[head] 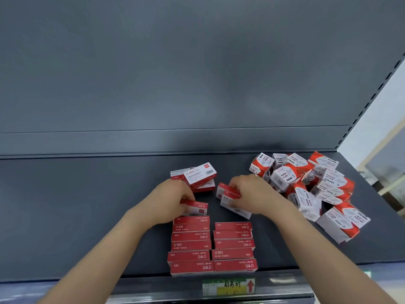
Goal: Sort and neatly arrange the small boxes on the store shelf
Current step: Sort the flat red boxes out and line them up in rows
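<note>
Two neat columns of red staple boxes stand at the shelf's front edge: a left column and a right column. My left hand grips a red-and-white staple box at the far end of the left column. Behind the right column, my right hand holds another staple box, tilted. A few loose staple boxes lie piled behind my left hand. A jumbled heap of paper clip boxes covers the right part of the shelf.
The dark grey shelf has a grey back panel and a slotted upright at its right end. A yellow-and-green price label sits on the front rail.
</note>
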